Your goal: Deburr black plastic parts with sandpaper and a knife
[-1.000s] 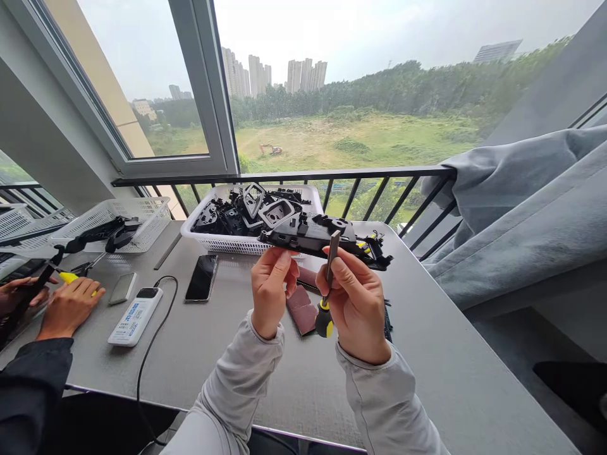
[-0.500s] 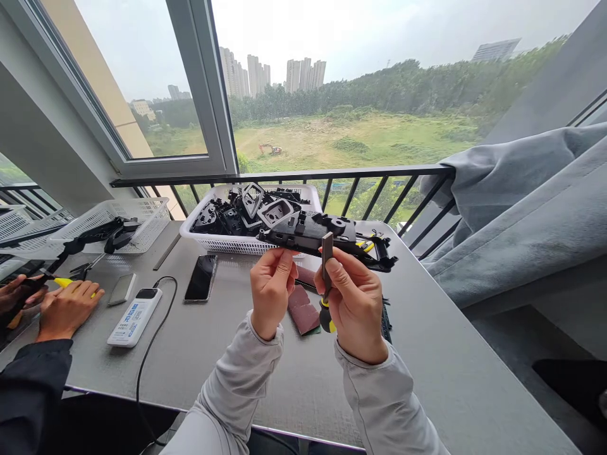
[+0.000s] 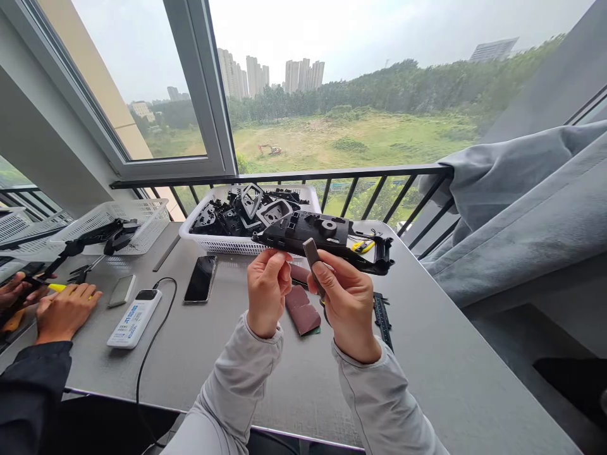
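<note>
- black moulded plastic part [image 3: 303,231]: ribbed, with a round boss and square recesses; held up over the worktop [image 3: 455,379], just in front of a white plastic basket [image 3: 208,245]
- left hand [image 3: 266,292]: closed, pinching the part's lower edge
- right hand [image 3: 346,309]: closed around a flat grey-bladed tool [image 3: 312,258]; blade tip just beneath the part

Upper-floor balcony workroom, grey work table [image 3: 294,392], black railing [image 3: 360,169], grey curtain [image 3: 521,240]
</note>
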A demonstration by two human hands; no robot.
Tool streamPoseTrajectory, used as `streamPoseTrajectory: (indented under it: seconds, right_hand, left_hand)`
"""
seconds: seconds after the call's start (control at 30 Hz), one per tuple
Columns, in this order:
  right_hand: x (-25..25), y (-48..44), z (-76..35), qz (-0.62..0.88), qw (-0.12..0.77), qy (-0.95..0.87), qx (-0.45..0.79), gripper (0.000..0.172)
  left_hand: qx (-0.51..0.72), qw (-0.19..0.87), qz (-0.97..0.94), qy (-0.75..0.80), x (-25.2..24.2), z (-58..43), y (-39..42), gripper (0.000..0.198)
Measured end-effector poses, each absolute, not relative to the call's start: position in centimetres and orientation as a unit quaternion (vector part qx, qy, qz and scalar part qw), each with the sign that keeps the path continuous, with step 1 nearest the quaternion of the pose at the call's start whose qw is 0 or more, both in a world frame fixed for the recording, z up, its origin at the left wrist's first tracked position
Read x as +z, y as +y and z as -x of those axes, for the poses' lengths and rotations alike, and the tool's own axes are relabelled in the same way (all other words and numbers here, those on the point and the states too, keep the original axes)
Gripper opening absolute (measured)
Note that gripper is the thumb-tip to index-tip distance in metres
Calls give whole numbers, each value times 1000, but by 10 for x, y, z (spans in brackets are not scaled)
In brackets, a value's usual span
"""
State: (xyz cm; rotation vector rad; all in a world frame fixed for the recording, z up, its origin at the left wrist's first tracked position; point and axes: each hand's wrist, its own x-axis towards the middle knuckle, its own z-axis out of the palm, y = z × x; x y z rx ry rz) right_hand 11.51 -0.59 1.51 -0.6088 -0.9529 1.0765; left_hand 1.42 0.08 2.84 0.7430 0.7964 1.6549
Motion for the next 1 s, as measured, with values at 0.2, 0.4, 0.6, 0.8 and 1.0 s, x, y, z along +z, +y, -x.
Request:
streamPoseTrajectory:
  seconds: [0.2, 0.4, 0.6, 0.8, 1.0]
  right_hand:
    - [20, -7, -115, 279, 682, -413, 535, 19]
    - [23, -10, -113, 268, 644, -405, 590, 21]
    - [26, -4, -127, 288, 679, -373, 563, 20]
    - [26, -5, -127, 291, 667, -390, 564, 18]
    - [25, -7, -117, 284, 654, -396, 579, 20]
  left_hand:
    - [636, 598, -375, 311, 27, -15, -2, 21]
    - [670, 553, -381, 317, 24, -16, 1, 36]
    - [736, 518, -315, 301, 30, -3, 4, 34]
    - [711, 530, -345, 307, 29, -4, 1, 31]
    - [686, 529, -380, 325, 26, -10, 1, 20]
